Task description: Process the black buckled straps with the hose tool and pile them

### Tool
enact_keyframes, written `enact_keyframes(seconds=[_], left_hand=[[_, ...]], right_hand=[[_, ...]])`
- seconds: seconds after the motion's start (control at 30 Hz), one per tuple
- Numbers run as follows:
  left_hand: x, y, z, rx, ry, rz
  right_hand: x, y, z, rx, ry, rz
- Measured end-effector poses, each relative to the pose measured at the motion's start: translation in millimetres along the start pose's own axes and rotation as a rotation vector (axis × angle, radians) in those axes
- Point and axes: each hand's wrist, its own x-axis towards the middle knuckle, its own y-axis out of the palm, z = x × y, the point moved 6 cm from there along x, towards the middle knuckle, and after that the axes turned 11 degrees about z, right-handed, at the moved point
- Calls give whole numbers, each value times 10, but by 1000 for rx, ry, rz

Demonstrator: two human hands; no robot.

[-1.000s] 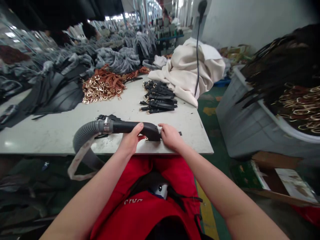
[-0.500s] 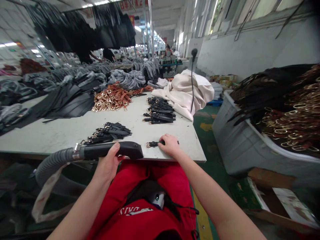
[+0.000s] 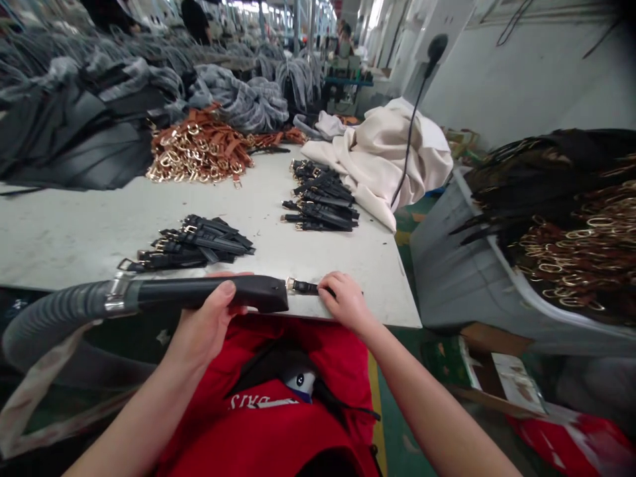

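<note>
My left hand (image 3: 211,318) is wrapped round a black hose nozzle (image 3: 171,293) at the table's front edge. A grey ribbed hose (image 3: 59,311) is clamped to its left end. My right hand (image 3: 344,299) presses a short black buckle strap (image 3: 304,287) to the tabletop with closed fingers. The strap's gold-coloured buckle points left, close to the nozzle's mouth; whether they touch I cannot tell. Part of the strap is hidden under the fingers. Behind the nozzle lies a pile of black buckle straps (image 3: 199,244). A second black strap pile (image 3: 322,197) lies farther back.
Brown straps with gold clasps (image 3: 199,149) are heaped on the pale table (image 3: 268,192). Cream cloth (image 3: 380,156) hangs over its right edge, crossed by a black cable (image 3: 410,139). Right of the table stands a grey bin (image 3: 447,265), with an open cardboard box (image 3: 497,338) below.
The view has tilted down and come closer to the table. The nozzle's mouth is now nearer the strap's buckle. My right hand stays on the strap.
</note>
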Motion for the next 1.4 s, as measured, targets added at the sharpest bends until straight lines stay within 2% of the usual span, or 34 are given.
enact_keyframes(seconds=[0.13,0.23,0.37,0.57,0.7,0.87,1.03,1.1,1.2,1.27,1.4], left_hand=[[198,259,183,9,-34,84],[293,345,232,42,-62,152],[288,334,219,52,-68,140],[265,552,301,58,-147,251],[266,543,251,122,-116,235],[259,585,263,139,-136,310],[273,515,142,158,-100,192],[267,551,173,127,-92,176],[278,627,284,108,-122,264],[308,571,288,120,-125,289],[342,299,88,122,-42,175]], right_hand=[[12,-12,-15,46,46,24],[14,-13,-1,55,88,32],[0,-7,-1,60,108,40],[-14,11,-63,118,130,2],[-16,15,-63,132,122,-39],[-21,0,-66,127,121,-62],[-16,7,-84,127,131,-50],[-14,9,-86,122,122,-43],[-14,4,-92,114,127,-51],[-12,5,-97,104,141,-57],[-5,15,-117,118,156,-64]])
